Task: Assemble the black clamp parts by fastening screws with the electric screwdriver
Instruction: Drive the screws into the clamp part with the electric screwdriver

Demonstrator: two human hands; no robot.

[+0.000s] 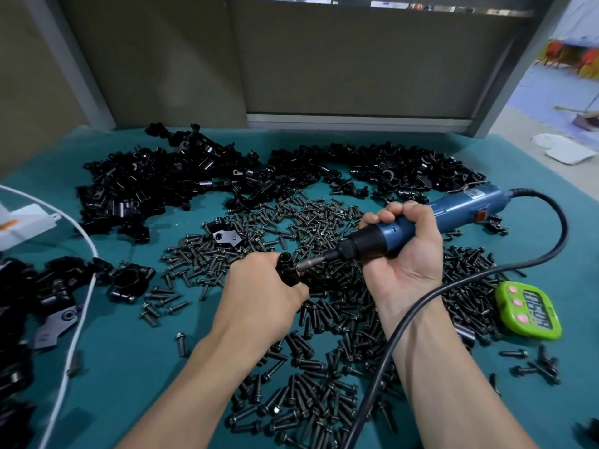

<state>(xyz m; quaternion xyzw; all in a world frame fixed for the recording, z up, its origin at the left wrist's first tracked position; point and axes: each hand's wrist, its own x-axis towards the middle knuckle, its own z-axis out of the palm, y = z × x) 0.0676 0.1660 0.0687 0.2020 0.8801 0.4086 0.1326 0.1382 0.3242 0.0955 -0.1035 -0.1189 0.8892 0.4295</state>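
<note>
Step in hand: judged to be driving a screw. The tip of the electric screwdriver [421, 222] meets the clamp [287, 268] from the right.
Left hand [259, 286]: fingers curled round the clamp, holding it just above the tabletop [129, 367], centre of scene.
Right hand [402, 251]: fist wrapped round the screwdriver's front grip; its cord [551, 241] loops off to the right.
Clamp condition: small, glossy black, with a round bore facing up. The screw itself is hidden by the tip and fingers.
Done so far: some clamps at the near left [129, 281] appear to be joined, with screws fitted; the count cannot be told.
Left to do: judged the bulk. A large heap of loose clamp parts [162, 183] lies across the far side, and screws [324, 319] are spread thickly under both hands.
Other item: green timer [528, 314], near right.
</note>
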